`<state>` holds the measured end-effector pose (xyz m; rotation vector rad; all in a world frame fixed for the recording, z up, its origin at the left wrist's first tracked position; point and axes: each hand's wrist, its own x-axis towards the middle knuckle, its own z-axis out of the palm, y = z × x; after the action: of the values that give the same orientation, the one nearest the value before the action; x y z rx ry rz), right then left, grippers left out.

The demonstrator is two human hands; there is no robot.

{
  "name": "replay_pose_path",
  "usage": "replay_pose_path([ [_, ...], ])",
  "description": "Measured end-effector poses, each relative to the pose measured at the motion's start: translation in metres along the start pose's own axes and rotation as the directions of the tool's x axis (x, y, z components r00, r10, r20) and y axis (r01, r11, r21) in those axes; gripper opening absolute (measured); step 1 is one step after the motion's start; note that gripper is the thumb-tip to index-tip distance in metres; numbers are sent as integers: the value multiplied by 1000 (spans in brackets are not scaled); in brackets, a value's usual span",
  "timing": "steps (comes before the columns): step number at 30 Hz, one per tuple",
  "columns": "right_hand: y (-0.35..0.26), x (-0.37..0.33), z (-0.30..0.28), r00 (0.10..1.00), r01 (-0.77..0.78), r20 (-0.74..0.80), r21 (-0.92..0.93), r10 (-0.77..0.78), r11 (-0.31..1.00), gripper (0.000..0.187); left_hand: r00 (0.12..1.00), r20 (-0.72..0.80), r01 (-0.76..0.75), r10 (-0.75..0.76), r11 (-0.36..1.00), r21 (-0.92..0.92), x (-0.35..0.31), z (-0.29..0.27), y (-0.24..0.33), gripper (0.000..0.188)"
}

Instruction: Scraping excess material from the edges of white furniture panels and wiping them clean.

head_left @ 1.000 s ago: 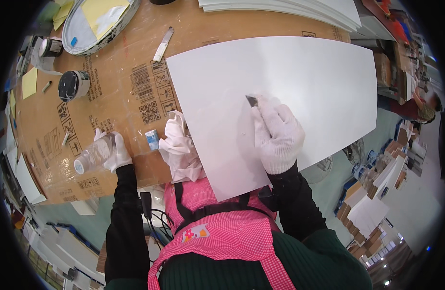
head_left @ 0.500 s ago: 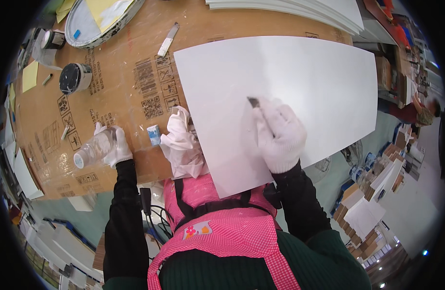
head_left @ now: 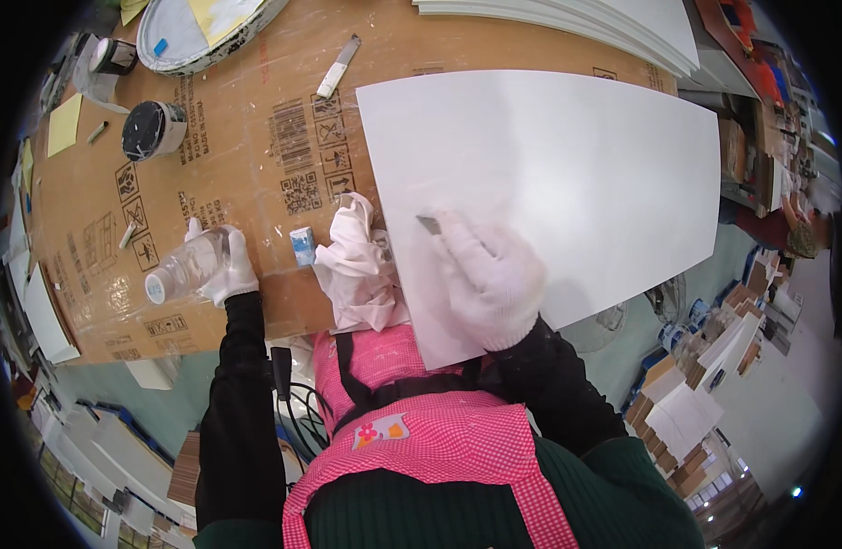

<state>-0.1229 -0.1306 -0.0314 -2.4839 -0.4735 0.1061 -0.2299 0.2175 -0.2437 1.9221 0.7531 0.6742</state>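
Fingers of your left hand (head_left: 229,267) are grasping a clear bottle (head_left: 188,266), which you are holding sideways at the brown, cardboard-covered counter (head_left: 242,174), left of your body. Its long axis is running from lower left to upper right, the pale cap pointing leftward and slightly back toward you; your hand is covering part of the other end. Your right hand (head_left: 494,284) is clenching its fingers around a dark blade (head_left: 428,223), whose tip is pointing leftward and away from you. The fist is blurring and hiding the rest of that tool, so you cannot tell whether the tip is touching the white panel (head_left: 613,174) below. That panel is overhanging the counter at its near corner. Between your hands, a pale pink cloth (head_left: 355,256) is lying crumpled beside the panel, and a blue-and-white block (head_left: 302,245) is sitting near it. The view's top edge is cutting off a round tray (head_left: 181,53) and a stack of white sheets (head_left: 576,20).
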Motion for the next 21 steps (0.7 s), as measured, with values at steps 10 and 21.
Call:
replay_pose_path([
  [10,3,5,1,997,67,-38,56,-65,996,36,999,-19,27,-27,1000,-1,2,-3,-5,76],
  [21,14,3,4,989,58,-133,-81,-68,995,39,1000,-18,4,-4,1000,18,2,4,8,74],
])
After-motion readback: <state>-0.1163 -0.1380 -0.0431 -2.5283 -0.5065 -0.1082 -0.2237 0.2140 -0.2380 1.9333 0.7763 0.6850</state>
